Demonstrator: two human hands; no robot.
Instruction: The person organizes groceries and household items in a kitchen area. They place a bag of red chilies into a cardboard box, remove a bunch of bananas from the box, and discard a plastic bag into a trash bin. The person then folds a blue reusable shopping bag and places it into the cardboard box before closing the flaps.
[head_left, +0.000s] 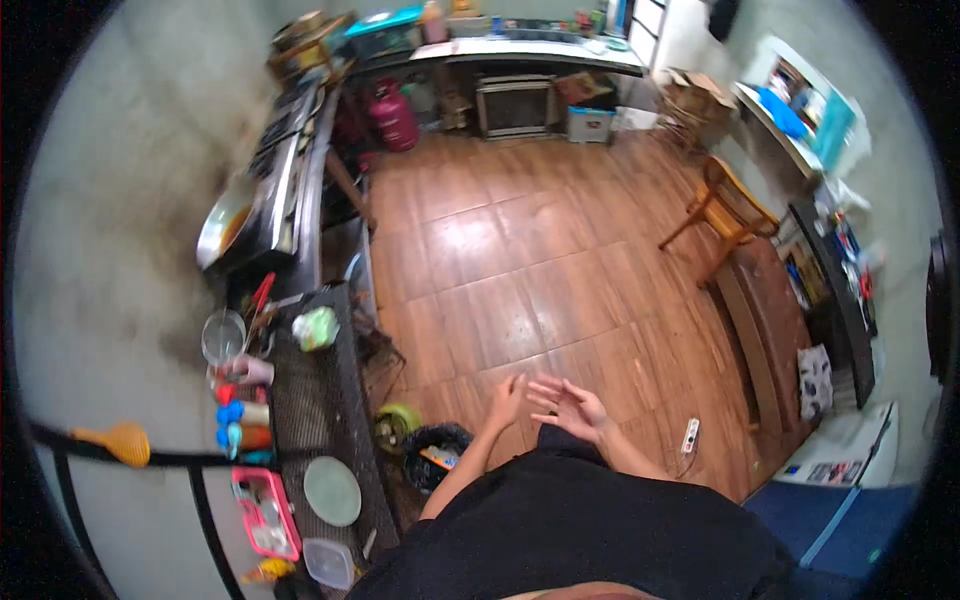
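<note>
My left hand (509, 401) is raised before my waist, over the wood-look tiled floor (517, 277); its fingers look curled, but whether they are closed is unclear. Close to its right, my right hand (568, 407) is turned palm up, fingers spread, with nothing in it. A narrow gap shows between the two hands. Below and left of them stands a bin lined with a black bag (427, 461), beside a green gas cylinder (397, 426).
On the left a dark counter (304, 405) bears a round plate (332, 491), a pink tray (289, 517) and bottles; a wok (225, 225) sits on the stove. A wooden chair (724, 214) and brown bench (772, 322) stand right. A power strip (690, 436) lies on the floor.
</note>
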